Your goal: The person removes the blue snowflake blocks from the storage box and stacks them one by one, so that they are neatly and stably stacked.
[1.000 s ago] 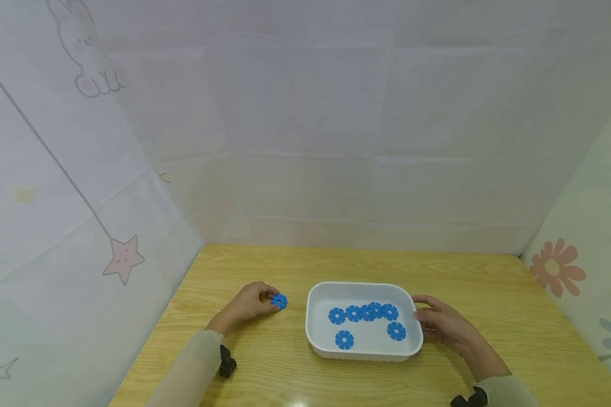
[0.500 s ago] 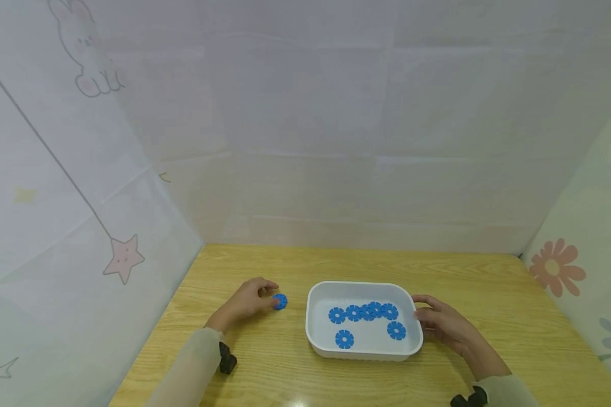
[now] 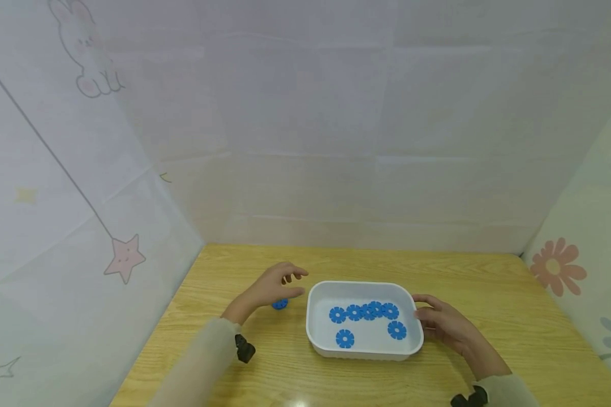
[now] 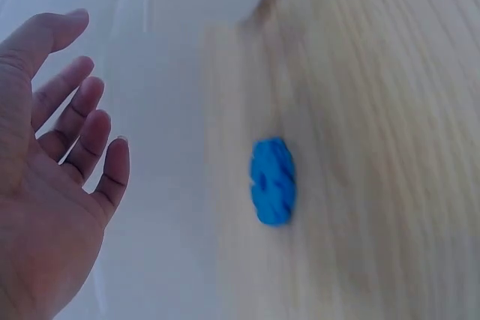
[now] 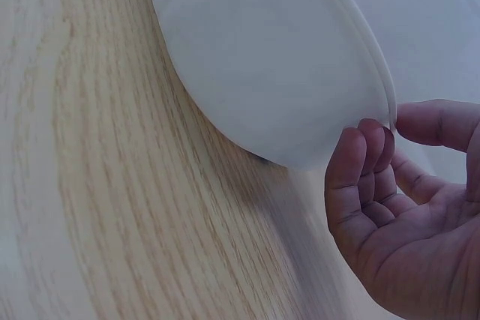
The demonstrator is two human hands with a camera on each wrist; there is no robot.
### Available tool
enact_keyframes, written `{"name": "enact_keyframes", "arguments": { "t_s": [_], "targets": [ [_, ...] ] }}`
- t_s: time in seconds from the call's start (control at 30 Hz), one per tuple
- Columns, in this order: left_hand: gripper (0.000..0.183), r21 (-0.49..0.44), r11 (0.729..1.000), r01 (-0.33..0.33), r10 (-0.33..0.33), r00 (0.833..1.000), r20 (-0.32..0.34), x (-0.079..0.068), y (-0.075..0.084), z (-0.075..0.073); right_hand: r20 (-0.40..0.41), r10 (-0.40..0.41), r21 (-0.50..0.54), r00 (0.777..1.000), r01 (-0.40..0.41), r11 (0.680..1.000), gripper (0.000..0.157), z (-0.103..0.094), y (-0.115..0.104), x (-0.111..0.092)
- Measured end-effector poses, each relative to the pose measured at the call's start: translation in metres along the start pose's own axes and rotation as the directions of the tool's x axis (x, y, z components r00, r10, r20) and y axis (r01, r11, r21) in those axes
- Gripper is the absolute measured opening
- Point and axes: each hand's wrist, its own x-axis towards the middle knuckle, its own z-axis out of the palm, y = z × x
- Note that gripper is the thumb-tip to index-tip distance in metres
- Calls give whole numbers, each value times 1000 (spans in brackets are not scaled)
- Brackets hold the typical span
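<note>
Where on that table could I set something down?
Bare table stretches between the white tray and the backdrop, and in front of the tray. It's crowded left of the tray, with the left hand near a blue notched item, and at its right end, held by the right hand. Blue discs clutter the tray.

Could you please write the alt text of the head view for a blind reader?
A person's right hand holds the right end of a white tray with several blue notched discs inside, on a wooden table. The open left hand hovers near another blue disc outside the tray.
</note>
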Motion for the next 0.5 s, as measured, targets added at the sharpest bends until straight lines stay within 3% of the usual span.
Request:
{"name": "enact_keyframes", "arguments": {
  "t_s": [0.27,0.5],
  "targets": [
    [46,18,999,-46,43,991,126,24,28,13,16,-4,11,1000,4,1000,66,-2,1,0],
    [46,-31,998,-49,55,970,239,35,41,25,28,-6,19,1000,5,1000,66,-2,2,1]
  ]
}}
